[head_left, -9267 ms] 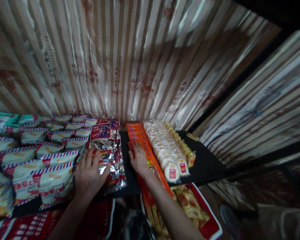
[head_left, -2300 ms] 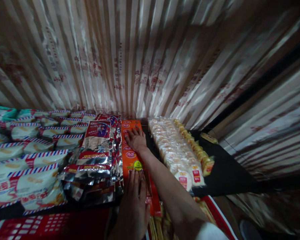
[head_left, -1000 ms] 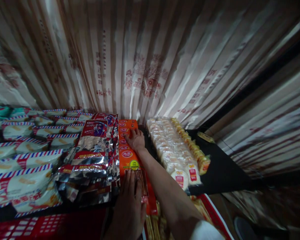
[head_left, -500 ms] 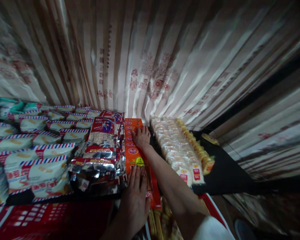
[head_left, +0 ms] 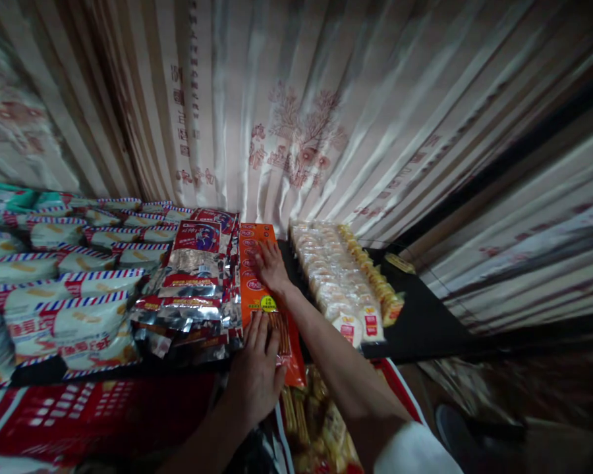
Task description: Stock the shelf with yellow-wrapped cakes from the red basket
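A long orange snack packet (head_left: pixel 261 289) lies flat on the black shelf, its lower end sticking out past the front edge. My right hand (head_left: pixel 273 266) rests palm down on its upper half, fingers stretched out. Lower down, my left hand (head_left: pixel 257 368) lies flat with its fingertips on the packet's lower left side. Left of the orange packet is a stack of dark red and silver snack bags (head_left: pixel 195 270). To its right, across a strip of bare shelf, stand rows of clear-wrapped round crackers (head_left: pixel 326 276).
White snack bags with striped edges (head_left: pixel 86 329) fill the left side. Yellow wrapped snacks (head_left: pixel 375 276) line the far right. Below the front edge are a red basket (head_left: pixel 103 421) and a box of packaged snacks (head_left: pixel 316 421). A pleated curtain (head_left: pixel 301 99) hangs behind.
The view has shifted slightly, so everything sits a little higher and further left. Both hands stay flat on the orange packet, with little movement against it.
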{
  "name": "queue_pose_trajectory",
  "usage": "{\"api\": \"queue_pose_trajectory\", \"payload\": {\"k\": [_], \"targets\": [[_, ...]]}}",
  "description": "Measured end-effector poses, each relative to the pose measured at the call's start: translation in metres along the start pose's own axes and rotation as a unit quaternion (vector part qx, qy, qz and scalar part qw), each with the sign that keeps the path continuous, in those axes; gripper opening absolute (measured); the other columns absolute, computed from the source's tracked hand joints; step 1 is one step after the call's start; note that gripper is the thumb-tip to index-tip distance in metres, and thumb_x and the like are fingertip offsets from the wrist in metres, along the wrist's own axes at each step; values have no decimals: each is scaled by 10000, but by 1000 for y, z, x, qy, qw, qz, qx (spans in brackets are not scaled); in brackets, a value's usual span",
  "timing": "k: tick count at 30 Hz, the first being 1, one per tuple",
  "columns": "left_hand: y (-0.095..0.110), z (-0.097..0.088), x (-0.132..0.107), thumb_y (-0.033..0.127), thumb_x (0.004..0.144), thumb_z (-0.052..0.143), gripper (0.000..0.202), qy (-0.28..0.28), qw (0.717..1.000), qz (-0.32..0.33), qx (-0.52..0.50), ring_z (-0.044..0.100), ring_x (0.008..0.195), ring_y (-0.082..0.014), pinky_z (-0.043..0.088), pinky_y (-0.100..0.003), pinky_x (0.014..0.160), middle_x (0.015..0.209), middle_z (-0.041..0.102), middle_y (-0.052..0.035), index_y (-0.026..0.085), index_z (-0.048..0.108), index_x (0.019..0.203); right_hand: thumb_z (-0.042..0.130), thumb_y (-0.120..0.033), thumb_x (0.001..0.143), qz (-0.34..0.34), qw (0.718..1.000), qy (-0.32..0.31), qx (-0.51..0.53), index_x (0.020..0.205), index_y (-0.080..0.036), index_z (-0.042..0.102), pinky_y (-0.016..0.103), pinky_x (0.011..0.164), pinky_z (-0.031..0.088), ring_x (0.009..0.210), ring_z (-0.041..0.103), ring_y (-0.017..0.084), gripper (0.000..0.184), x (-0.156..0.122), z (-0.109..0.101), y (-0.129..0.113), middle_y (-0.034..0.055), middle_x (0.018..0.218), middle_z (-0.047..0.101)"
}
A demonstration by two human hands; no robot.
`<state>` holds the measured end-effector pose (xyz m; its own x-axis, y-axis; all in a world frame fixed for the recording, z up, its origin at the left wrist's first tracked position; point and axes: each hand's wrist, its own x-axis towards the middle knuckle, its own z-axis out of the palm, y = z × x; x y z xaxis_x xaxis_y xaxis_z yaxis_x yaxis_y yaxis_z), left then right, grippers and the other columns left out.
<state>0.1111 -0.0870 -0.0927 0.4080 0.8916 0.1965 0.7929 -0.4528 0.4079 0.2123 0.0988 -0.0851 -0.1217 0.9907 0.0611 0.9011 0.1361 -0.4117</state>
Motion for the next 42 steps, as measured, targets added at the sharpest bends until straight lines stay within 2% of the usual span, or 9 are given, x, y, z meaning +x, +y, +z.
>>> {"api": "queue_pose_trajectory", "payload": {"k": [3, 6, 10, 13, 21, 29, 33, 38, 42], "targets": [[-1, 2, -1, 357, 853, 488, 527, 14, 1000, 8, 5, 252, 1398, -335, 353, -502, 1077, 1469, 357, -198, 103, 469, 1314, 284, -335, 957, 58, 993, 83, 64, 1361, -128, 463, 377, 1144, 258, 1396, 283, 189, 488, -26, -20, 6, 98, 1489, 364], [-3, 4, -2, 320, 844, 488, 518, 25, 999, 27, 7, 243, 1400, -339, 359, -506, 1072, 1467, 351, -214, 82, 470, 1304, 337, -349, 935, 43, 988, 120, 90, 1282, -151, 546, 407, 1122, 313, 1357, 357, 211, 451, -77, -29, 14, 104, 1449, 424], [-5, 4, -2, 295, 832, 491, 543, 30, 999, 36, 3, 234, 1406, -330, 364, -502, 1074, 1475, 338, -211, 78, 443, 1328, 406, -343, 913, -7, 989, 118, 85, 1257, -144, 573, 447, 1124, 324, 1366, 342, 236, 431, -144, -15, 22, 130, 1452, 410], [-6, 6, -3, 295, 834, 494, 536, 31, 999, 41, 5, 231, 1406, -331, 364, -509, 1075, 1475, 337, -211, 82, 449, 1325, 397, -317, 921, -24, 990, 99, 102, 1274, -155, 566, 464, 1119, 337, 1379, 323, 239, 424, -167, -1, 25, 128, 1447, 418], [-7, 14, -3, 320, 847, 476, 597, 68, 996, 45, 26, 229, 1406, -331, 380, -525, 1061, 1473, 337, -220, 60, 367, 1373, 409, -296, 912, -23, 986, 97, 132, 1271, -159, 575, 460, 1109, 358, 1362, 360, 237, 418, -160, 5, 26, 137, 1422, 453], [-3, 12, -2, 290, 828, 503, 556, 82, 994, 46, 51, 271, 1387, -347, 365, -554, 1060, 1454, 365, -227, 70, 419, 1331, 408, -287, 907, -21, 986, 80, 142, 1252, -133, 585, 433, 1115, 349, 1362, 361, 224, 417, -160, 2, 25, 147, 1387, 493], [-2, 11, -1, 296, 844, 492, 535, 89, 993, 39, 66, 301, 1376, -339, 377, -523, 1060, 1441, 384, -231, 67, 429, 1324, 420, -320, 904, 0, 988, 82, 130, 1261, -120, 566, 389, 1102, 369, 1337, 401, 220, 434, -156, -4, 27, 159, 1424, 443], [0, 11, -1, 341, 842, 511, 508, 97, 992, 35, 74, 304, 1373, -348, 378, -513, 1059, 1430, 400, -230, 73, 481, 1273, 369, -319, 921, 46, 988, 124, 78, 1262, -96, 544, 357, 1058, 404, 1228, 509, 218, 444, -131, -17, 29, 147, 1303, 564], [1, 13, -1, 311, 833, 511, 537, 97, 991, 32, 82, 283, 1383, -346, 377, -504, 1056, 1443, 386, -220, 76, 442, 1310, 339, -247, 928, 46, 996, 82, 5, 1225, -145, 576, 299, 993, 423, 1133, 565, 205, 393, -95, -33, 22, 88, 1221, 632]]}}
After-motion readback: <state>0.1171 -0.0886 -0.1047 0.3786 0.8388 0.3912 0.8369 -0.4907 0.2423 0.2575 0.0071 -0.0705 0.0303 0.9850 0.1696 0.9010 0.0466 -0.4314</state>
